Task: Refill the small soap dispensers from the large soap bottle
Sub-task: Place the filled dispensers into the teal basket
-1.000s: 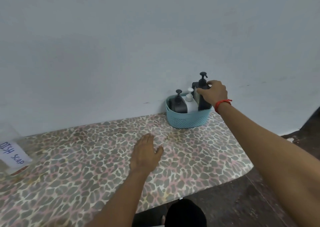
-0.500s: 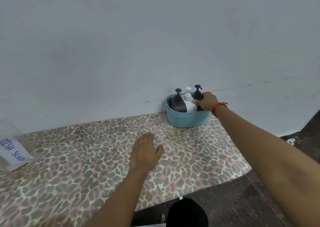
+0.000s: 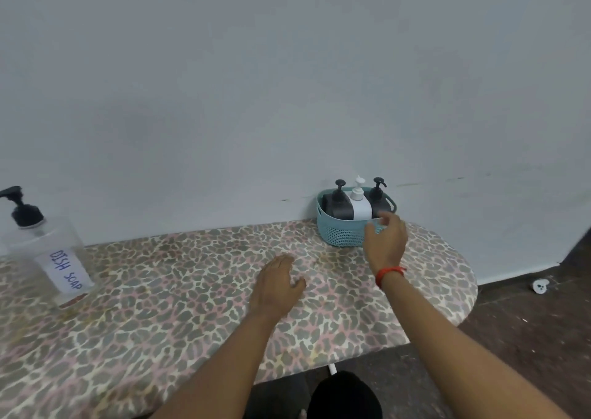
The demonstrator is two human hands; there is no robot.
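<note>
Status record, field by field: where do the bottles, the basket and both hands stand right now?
large bottle: clear, black pump, labelled DISH SOAP, standing at the table's left end
basket: teal, on the table by the wall
dispensers: left black dispenser, white dispenser, right black dispenser, all upright in the basket
left hand: flat on the table, holds nothing
right hand: fingers relaxed, in front of the basket's near rim, holds nothing; contact unclear
table: leopard-print cover

- red thread bracelet (image 3: 390, 272) round the wrist of the right hand (image 3: 385, 242)
- bare forearms (image 3: 463, 348) both sides, all the way to the frame edge
- black clothing (image 3: 345, 393) down low, too dark to say what
</note>
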